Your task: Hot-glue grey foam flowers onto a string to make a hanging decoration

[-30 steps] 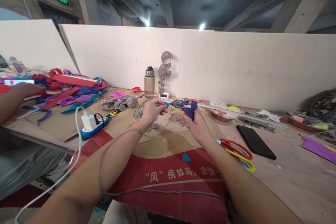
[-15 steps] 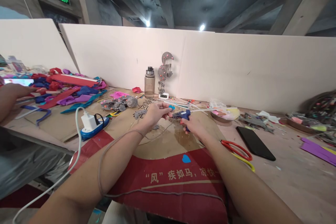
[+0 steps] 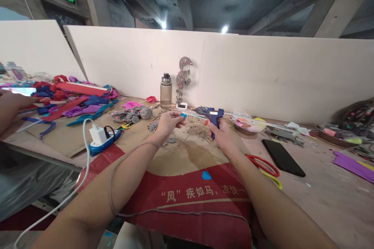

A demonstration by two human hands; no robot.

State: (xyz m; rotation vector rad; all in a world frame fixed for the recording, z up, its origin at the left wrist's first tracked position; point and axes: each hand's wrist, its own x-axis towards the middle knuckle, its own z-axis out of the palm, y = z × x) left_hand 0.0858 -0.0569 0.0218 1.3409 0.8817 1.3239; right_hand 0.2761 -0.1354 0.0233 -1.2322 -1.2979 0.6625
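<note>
My left hand (image 3: pixel 170 126) pinches a small blue felt piece (image 3: pixel 183 115) between thumb and fingertips. My right hand (image 3: pixel 223 134) is wrapped round the grip of a blue hot glue gun (image 3: pixel 215 115), whose dark, crusted nozzle points left, a short way from the blue piece. Below both hands lies a cardboard sheet (image 3: pixel 187 155) with a red printed band, and on it a blue felt heart (image 3: pixel 206 175). Grey yarn (image 3: pixel 110 186) loops over my left forearm and runs across the cardboard. Small grey scraps (image 3: pixel 172 139) lie beneath my left hand.
A bottle (image 3: pixel 166 92) stands near the white partition, beside a hanging grey ornament (image 3: pixel 184 74). Red-handled scissors (image 3: pixel 264 164) and a black phone (image 3: pixel 283 157) lie to the right. On the left are a power strip (image 3: pixel 102 144), colourful felt strips (image 3: pixel 84 101) and another person's hand (image 3: pixel 13 107).
My right hand has lifted the glue gun up and slightly right, apart from the blue piece. My left hand has shifted a little left and up, still holding that piece.
</note>
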